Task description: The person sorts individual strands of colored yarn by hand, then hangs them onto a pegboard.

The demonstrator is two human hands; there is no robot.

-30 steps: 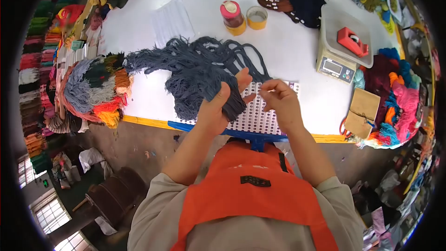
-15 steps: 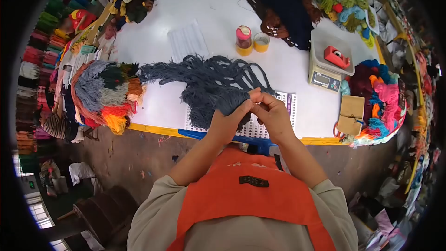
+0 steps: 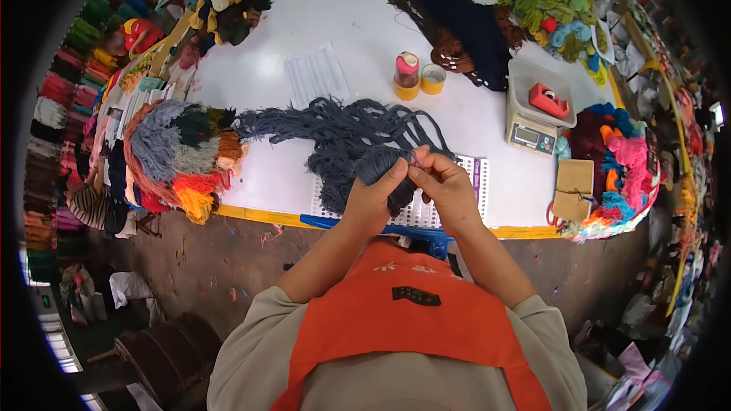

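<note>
White table's [image 3: 365,23] near edge: left hand [image 3: 373,202] clutches grey yarn [image 3: 343,133], right hand [image 3: 445,190] pinches it.

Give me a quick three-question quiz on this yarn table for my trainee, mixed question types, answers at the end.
1. True or false: the left hand grips the grey yarn bundle.
2. The tape dispenser on the scale is: A red, B blue, C green?
3. On which side of the person does the multicoloured yarn pile lie?
Key: 1 true; 2 A; 3 left.
</note>
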